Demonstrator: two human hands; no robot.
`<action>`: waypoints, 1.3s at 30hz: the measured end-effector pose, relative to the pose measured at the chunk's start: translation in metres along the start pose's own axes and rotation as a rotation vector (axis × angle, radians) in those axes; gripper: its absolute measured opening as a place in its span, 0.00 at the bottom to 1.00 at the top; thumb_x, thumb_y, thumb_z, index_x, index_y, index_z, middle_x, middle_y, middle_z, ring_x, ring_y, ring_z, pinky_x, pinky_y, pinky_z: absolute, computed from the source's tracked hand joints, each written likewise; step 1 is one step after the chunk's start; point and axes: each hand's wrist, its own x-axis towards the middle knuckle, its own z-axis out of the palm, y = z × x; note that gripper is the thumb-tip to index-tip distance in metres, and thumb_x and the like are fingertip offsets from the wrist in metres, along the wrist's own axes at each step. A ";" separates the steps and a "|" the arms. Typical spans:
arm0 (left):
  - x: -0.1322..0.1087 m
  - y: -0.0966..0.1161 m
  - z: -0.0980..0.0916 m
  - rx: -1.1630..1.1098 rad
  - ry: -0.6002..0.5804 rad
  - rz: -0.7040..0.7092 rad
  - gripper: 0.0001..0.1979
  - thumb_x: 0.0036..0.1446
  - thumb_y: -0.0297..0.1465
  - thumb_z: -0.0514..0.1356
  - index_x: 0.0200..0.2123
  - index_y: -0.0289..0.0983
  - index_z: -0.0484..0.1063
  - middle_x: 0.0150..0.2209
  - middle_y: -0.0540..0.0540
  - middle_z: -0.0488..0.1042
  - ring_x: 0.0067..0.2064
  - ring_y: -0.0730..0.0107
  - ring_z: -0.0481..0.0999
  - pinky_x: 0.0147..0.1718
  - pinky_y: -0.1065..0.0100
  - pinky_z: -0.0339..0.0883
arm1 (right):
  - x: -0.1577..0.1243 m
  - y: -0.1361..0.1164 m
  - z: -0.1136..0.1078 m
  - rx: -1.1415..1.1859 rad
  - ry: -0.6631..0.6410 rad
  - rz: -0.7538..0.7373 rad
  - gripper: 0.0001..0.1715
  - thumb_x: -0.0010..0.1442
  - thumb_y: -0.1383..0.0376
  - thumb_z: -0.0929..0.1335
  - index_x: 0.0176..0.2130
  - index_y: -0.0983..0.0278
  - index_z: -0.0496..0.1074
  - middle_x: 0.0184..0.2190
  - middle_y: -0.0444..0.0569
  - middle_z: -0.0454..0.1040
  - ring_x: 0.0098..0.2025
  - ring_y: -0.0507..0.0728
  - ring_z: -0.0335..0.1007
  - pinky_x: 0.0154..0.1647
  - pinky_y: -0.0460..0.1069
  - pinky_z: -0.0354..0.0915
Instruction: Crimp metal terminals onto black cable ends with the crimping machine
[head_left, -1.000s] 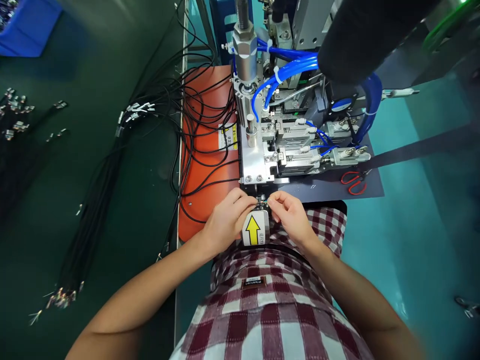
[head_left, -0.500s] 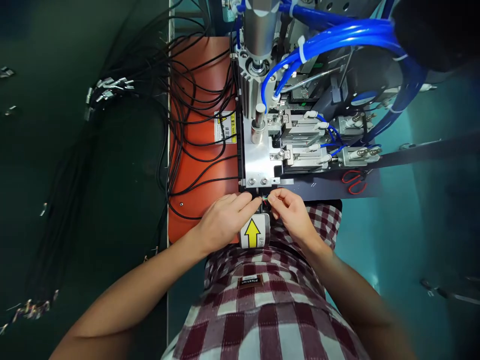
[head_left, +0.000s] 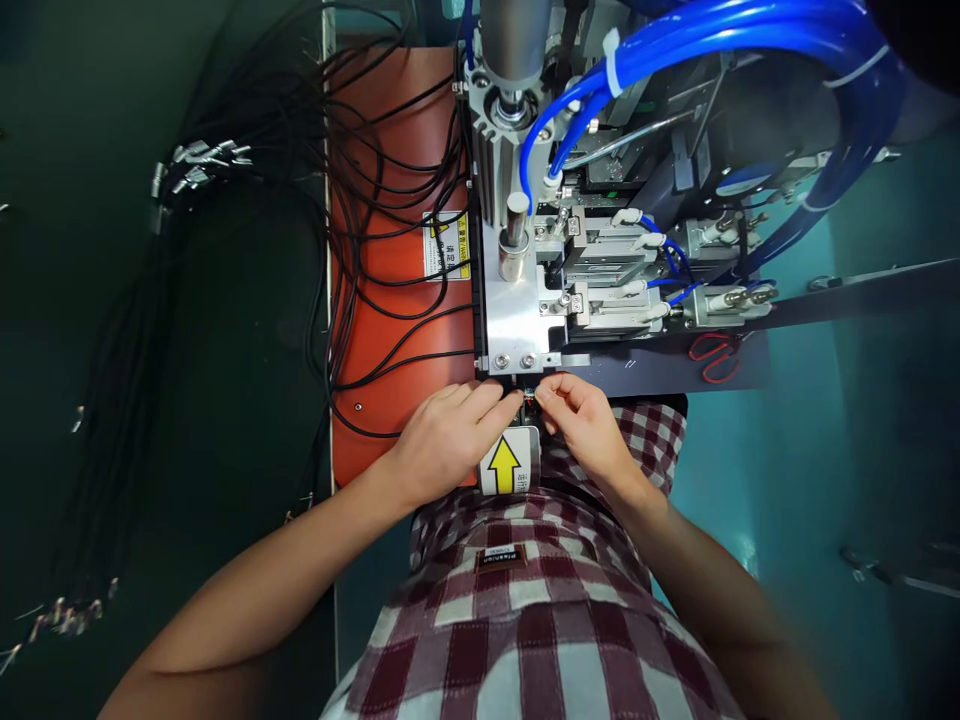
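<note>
My left hand (head_left: pixel 448 432) rests at the front of the machine with its fingers closed together. Its thumb and fingertips meet a small metallic piece with thin coloured wires (head_left: pixel 529 396), too small to make out well. From the other side, my right hand (head_left: pixel 582 418) pinches at this same piece between thumb and forefinger. Both pairs of fingertips lie just below the front edge of the machine's metal plate (head_left: pixel 517 330). A white label with a yellow arrow (head_left: pixel 505 466) sits directly below the hands. What the left fingers grip is partly hidden.
Black cables (head_left: pixel 375 225) spread over the orange board (head_left: pixel 420 370) at left, their bundled metal ends (head_left: pixel 201 165) beyond its edge. Blue air hoses (head_left: pixel 697 45) arch over the pneumatic cylinders (head_left: pixel 611 255) at right. Red-handled scissors (head_left: pixel 714 358) lie on the dark surface at right.
The view has shifted slightly, so the machine and hoses appear a little higher. Both hands keep nearly the same place and pinch at the small piece.
</note>
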 end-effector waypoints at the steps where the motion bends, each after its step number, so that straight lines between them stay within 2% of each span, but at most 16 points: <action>1: 0.000 0.000 0.000 0.003 0.002 0.000 0.13 0.65 0.25 0.48 0.46 0.32 0.71 0.29 0.46 0.71 0.29 0.67 0.70 0.27 0.66 0.63 | 0.000 0.000 0.000 0.002 0.001 0.002 0.15 0.58 0.56 0.68 0.30 0.65 0.66 0.18 0.38 0.61 0.20 0.49 0.53 0.22 0.46 0.50; 7: 0.001 0.000 0.000 0.006 -0.002 0.011 0.14 0.66 0.25 0.47 0.46 0.32 0.71 0.30 0.45 0.73 0.29 0.68 0.71 0.27 0.67 0.63 | -0.001 0.002 0.000 0.014 0.006 -0.004 0.14 0.58 0.56 0.68 0.30 0.64 0.66 0.18 0.38 0.62 0.21 0.49 0.55 0.23 0.47 0.53; 15: 0.001 -0.002 -0.001 -0.001 -0.015 0.036 0.14 0.65 0.23 0.47 0.47 0.32 0.71 0.30 0.46 0.73 0.28 0.69 0.70 0.26 0.67 0.61 | -0.003 0.005 0.006 -0.047 0.065 -0.097 0.11 0.60 0.59 0.67 0.31 0.63 0.65 0.21 0.39 0.62 0.22 0.49 0.57 0.23 0.46 0.56; 22: 0.001 -0.005 -0.001 -0.012 -0.007 0.048 0.15 0.64 0.23 0.47 0.47 0.32 0.71 0.31 0.45 0.73 0.28 0.68 0.69 0.27 0.66 0.61 | -0.008 0.004 -0.008 -0.140 0.142 -0.134 0.11 0.62 0.59 0.65 0.31 0.62 0.64 0.19 0.39 0.62 0.21 0.50 0.58 0.23 0.46 0.56; 26: -0.001 -0.006 0.000 -0.024 -0.014 0.046 0.15 0.64 0.23 0.47 0.48 0.33 0.71 0.31 0.45 0.73 0.28 0.69 0.69 0.27 0.67 0.61 | -0.011 0.001 -0.009 -0.132 0.178 -0.132 0.11 0.61 0.57 0.67 0.32 0.62 0.66 0.24 0.41 0.65 0.22 0.51 0.61 0.23 0.47 0.59; 29: -0.002 -0.006 0.001 -0.039 -0.016 0.044 0.14 0.64 0.23 0.49 0.48 0.32 0.71 0.31 0.45 0.73 0.28 0.68 0.69 0.28 0.67 0.61 | -0.008 0.003 -0.005 -0.094 0.106 -0.105 0.13 0.60 0.56 0.67 0.34 0.63 0.69 0.27 0.44 0.68 0.23 0.51 0.63 0.25 0.47 0.62; 32: -0.002 -0.005 0.002 -0.039 -0.018 0.045 0.14 0.63 0.22 0.50 0.48 0.31 0.71 0.31 0.46 0.73 0.28 0.67 0.69 0.28 0.66 0.62 | -0.006 0.003 -0.002 -0.081 0.043 -0.091 0.12 0.60 0.57 0.67 0.33 0.64 0.69 0.27 0.44 0.68 0.24 0.51 0.63 0.26 0.47 0.62; 39: -0.003 -0.007 0.005 -0.033 -0.004 0.055 0.14 0.64 0.23 0.49 0.48 0.32 0.70 0.31 0.46 0.74 0.28 0.68 0.70 0.28 0.67 0.63 | -0.001 0.005 0.001 -0.086 0.058 -0.092 0.09 0.58 0.60 0.67 0.31 0.64 0.69 0.22 0.42 0.65 0.23 0.51 0.59 0.24 0.47 0.56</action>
